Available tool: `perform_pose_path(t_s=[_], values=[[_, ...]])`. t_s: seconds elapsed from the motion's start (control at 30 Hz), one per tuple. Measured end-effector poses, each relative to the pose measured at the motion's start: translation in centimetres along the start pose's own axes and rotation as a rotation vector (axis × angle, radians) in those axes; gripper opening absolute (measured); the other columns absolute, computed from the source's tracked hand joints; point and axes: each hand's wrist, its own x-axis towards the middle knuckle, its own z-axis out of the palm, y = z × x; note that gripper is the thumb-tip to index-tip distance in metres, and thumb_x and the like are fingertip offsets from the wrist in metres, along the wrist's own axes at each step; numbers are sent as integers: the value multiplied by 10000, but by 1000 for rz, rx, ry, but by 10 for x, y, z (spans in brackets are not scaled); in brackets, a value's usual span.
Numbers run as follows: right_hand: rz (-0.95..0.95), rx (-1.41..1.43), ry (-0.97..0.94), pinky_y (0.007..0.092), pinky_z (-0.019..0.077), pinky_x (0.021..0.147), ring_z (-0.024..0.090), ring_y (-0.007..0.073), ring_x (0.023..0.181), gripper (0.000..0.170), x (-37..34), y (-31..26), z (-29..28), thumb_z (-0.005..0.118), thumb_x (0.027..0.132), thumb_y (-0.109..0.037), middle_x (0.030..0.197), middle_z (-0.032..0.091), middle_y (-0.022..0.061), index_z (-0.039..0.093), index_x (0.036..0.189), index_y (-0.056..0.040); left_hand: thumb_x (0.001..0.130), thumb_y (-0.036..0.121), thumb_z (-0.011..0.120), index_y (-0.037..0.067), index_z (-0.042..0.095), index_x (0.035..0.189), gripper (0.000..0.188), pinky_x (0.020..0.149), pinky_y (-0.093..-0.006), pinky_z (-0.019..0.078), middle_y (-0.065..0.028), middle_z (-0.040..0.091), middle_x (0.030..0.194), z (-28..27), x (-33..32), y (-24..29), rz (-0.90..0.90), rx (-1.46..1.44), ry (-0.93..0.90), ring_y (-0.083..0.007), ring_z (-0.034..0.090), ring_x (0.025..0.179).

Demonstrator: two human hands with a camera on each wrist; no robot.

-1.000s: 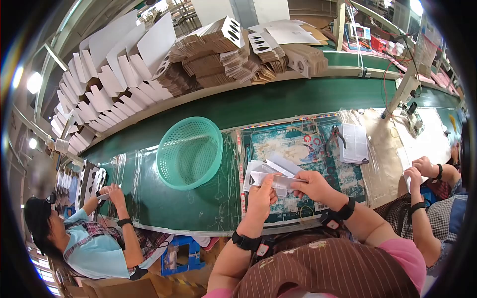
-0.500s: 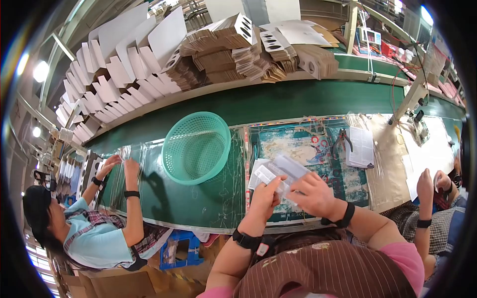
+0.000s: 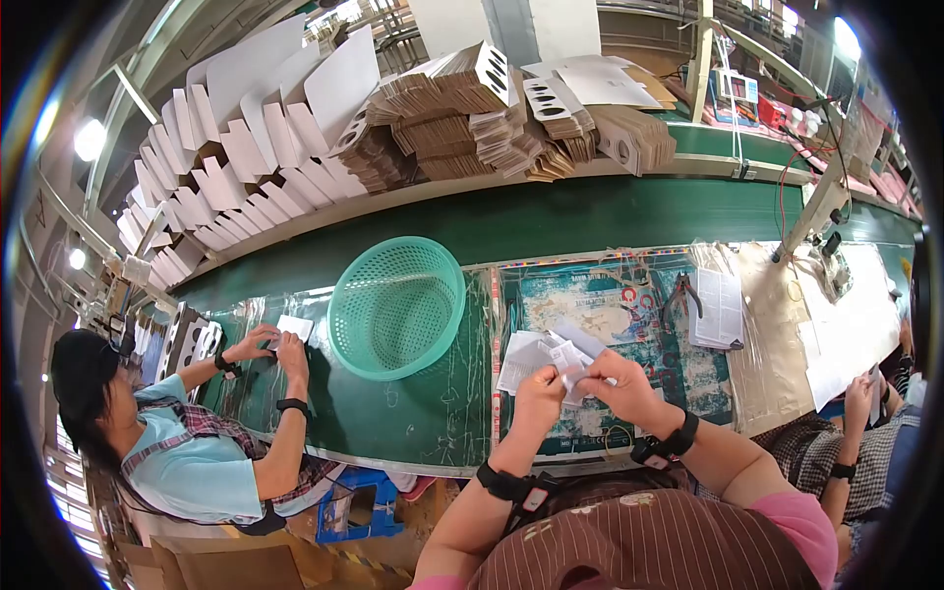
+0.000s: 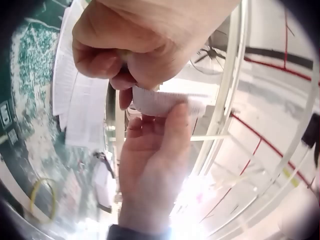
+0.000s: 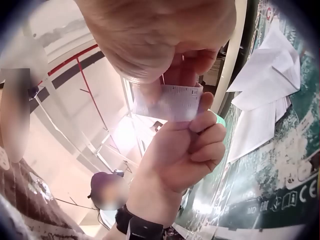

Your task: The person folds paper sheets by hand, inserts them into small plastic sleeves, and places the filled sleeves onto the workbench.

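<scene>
Between my two hands is a small folded leaflet (image 3: 567, 364) of white paper with fine print. My left hand (image 3: 539, 401) pinches its left end with curled fingers, while my right hand (image 3: 631, 391) grips the other end. The right wrist view shows the folded strip of the leaflet (image 5: 172, 102) with thumbs and fingers pressed on it. In the left wrist view the leaflet (image 4: 162, 102) bends slightly between the hands. Just beyond them, loose printed sheets (image 3: 523, 362) lie overlapping on the worn green mat (image 3: 678, 393).
A turquoise mesh basket (image 3: 344, 315) stands left of the mat. Right of my hands lie pliers (image 3: 677, 295) and a stack of printed sheets (image 3: 718, 310). Cardboard inserts (image 3: 442, 143) line the back shelf. One person (image 3: 197, 452) works at left, another (image 3: 836, 442) at right.
The paper in my hands has gone from a flat, long strip to a smaller folded piece. My right hand shifted off the sheets and back. The person at left now handles a white piece on the bench.
</scene>
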Motion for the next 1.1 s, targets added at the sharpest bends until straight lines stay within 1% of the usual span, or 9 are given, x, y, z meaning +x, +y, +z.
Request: perform_pose_path(t_s=[0.03, 0.1, 0.3, 0.63, 0.83, 0.93, 1.0, 1.03, 1.1], values=[[6, 1, -1, 294, 440, 663, 551, 172, 729, 116, -2, 2, 0, 697, 726, -50, 756, 585, 70, 662, 835, -35, 871, 201, 575, -19, 640, 888, 230, 463, -214, 336, 16, 547, 635, -2, 1, -1, -62, -110, -4, -41, 429, 518], [239, 36, 36, 262, 425, 595, 524, 119, 658, 120, -2, 3, -2, 675, 774, -94, 728, 566, 70, 643, 841, 0, 875, 186, 571, -11, 641, 915, 213, 463, -213, 334, 28, 534, 629, -4, 1, -6, -128, -221, -13, -36, 429, 527], [319, -8, -6, 258, 411, 535, 500, 100, 583, 174, 4, -12, -3, 660, 800, -147, 666, 561, 60, 629, 832, 20, 889, 153, 548, -14, 622, 976, 202, 487, -192, 325, 49, 498, 665, -5, -6, -1, -156, -348, -17, -18, 402, 569], [334, -98, 14, 276, 396, 503, 467, 102, 547, 182, 5, -18, -2, 668, 787, -145, 603, 540, 61, 593, 769, 19, 865, 149, 569, -27, 616, 842, 183, 569, -241, 370, -8, 510, 676, -7, -9, 11, 59, -39, 17, -67, 444, 641], [294, -136, 17, 308, 411, 513, 510, 174, 545, 209, 5, -16, -5, 699, 746, -170, 620, 555, 84, 598, 757, 13, 869, 173, 575, -13, 622, 839, 194, 578, -251, 383, -26, 535, 677, -8, -13, 22, 159, 106, 22, -76, 452, 641], [361, -177, -29, 334, 433, 596, 554, 220, 675, 211, 8, -21, -10, 709, 730, -186, 740, 583, 99, 612, 756, -1, 873, 173, 573, -4, 618, 842, 185, 572, -249, 376, -18, 532, 675, -8, -14, 27, 131, 83, 52, -71, 443, 639], [-43, -232, -44, 353, 427, 689, 546, 238, 828, 195, 7, -17, -17, 709, 731, -192, 882, 576, 101, 626, 757, -17, 875, 172, 572, 0, 615, 838, 181, 565, -247, 369, -7, 529, 673, -9, -12, 23, 92, 51, 78, -66, 436, 638], [-42, -231, -46, 353, 427, 689, 546, 238, 828, 195, 6, -12, -16, 709, 731, -192, 882, 576, 101, 626, 757, -17, 878, 173, 571, 0, 609, 827, 184, 555, -241, 356, 10, 520, 674, -12, -8, 16, 15, -64, 58, -60, 422, 635], [-47, -78, -247, 348, 415, 761, 516, 226, 907, 171, 5, -5, -14, 720, 728, -148, 915, 557, 80, 623, 780, -17, 881, 173, 570, 1, 603, 815, 187, 546, -234, 342, 27, 511, 675, -16, -6, 12, -66, -178, 35, -53, 408, 632]])
